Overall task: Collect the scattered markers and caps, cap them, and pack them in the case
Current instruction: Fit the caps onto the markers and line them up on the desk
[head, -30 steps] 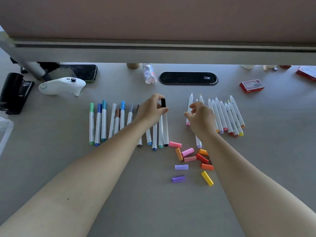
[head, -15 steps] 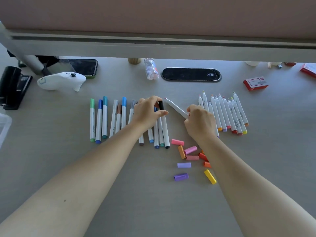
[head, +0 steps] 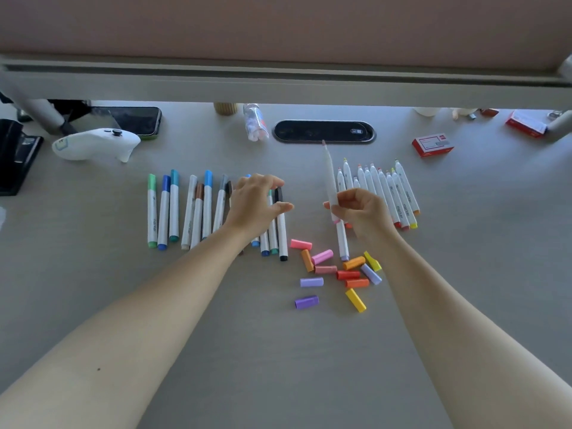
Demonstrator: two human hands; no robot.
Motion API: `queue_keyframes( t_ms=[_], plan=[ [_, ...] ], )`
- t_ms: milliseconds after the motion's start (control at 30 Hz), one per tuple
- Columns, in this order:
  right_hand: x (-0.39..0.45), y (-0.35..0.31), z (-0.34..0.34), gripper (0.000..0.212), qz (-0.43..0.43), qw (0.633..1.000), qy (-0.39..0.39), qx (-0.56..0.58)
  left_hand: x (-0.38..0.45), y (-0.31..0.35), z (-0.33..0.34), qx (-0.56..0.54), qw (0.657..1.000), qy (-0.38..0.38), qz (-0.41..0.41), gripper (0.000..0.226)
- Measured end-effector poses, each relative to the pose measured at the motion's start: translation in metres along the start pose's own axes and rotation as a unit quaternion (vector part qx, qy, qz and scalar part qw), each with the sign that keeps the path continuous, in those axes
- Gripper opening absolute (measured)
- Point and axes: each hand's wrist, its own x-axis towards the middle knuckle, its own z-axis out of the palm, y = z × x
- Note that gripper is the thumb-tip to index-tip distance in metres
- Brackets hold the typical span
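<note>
Left: a row of capped markers [head: 173, 209] lies on the counter [head: 123, 305]. The left hand [head: 255, 205] hovers over the row's right end, fingers spread and relaxed. Centre, near: loose caps [head: 335, 274] lie scattered. The right hand [head: 360, 212] pinches an uncapped pink marker [head: 329, 181], tip pointing far. Right: a row of uncapped markers [head: 390, 193].

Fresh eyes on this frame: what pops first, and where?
The right hand at centre holds an uncapped white marker upright, tip pointing away. Just below it lies a bright scatter of loose caps in pink, orange, purple and yellow. The left hand hovers over a row of capped markers on the left, while a row of uncapped markers lies on the right.
</note>
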Motion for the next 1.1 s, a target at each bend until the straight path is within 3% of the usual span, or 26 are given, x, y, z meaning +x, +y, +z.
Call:
queue_keyframes(
  t_ms=[233,333,367,467,567,600,667,767,933,1100],
  plan=[
    [-0.021,0.013,-0.019,0.030,0.009,1.000,-0.017,0.000,-0.039,0.026,0.015,0.031,0.992,-0.078,0.090,0.030],
    [-0.028,0.018,-0.027,0.019,0.017,1.000,-0.010,0.023,-0.049,0.037,0.027,0.098,0.984,-0.106,0.100,0.031],
    [-0.029,0.019,-0.030,0.013,0.020,0.999,-0.006,0.027,-0.050,0.040,0.031,0.122,0.982,-0.106,0.097,0.032],
    [-0.033,0.024,-0.035,0.022,0.005,1.000,0.008,0.000,-0.050,0.048,0.039,0.175,0.976,-0.094,0.089,0.031],
    [-0.038,0.027,-0.037,0.005,-0.008,0.999,0.014,-0.041,-0.051,0.054,0.044,0.210,0.970,-0.085,0.090,0.027],
    [-0.039,0.028,-0.038,0.010,-0.014,0.998,0.019,-0.060,-0.051,0.054,0.045,0.208,0.971,-0.077,0.089,0.027],
    [-0.040,0.029,-0.040,0.017,-0.023,0.995,0.033,-0.092,-0.052,0.054,0.043,0.134,0.987,-0.041,0.074,0.026],
    [-0.043,0.026,-0.041,0.019,-0.029,0.993,0.040,-0.104,-0.052,0.059,0.027,-0.110,0.994,-0.004,-0.003,0.024],
    [-0.045,0.014,-0.035,0.016,-0.067,0.986,0.027,-0.152,-0.043,0.059,0.001,-0.406,0.907,0.013,-0.113,0.014],
    [-0.045,0.007,-0.028,0.016,-0.095,0.968,0.015,-0.230,-0.039,0.058,-0.013,-0.568,0.796,0.056,-0.203,0.020]
  ],
)
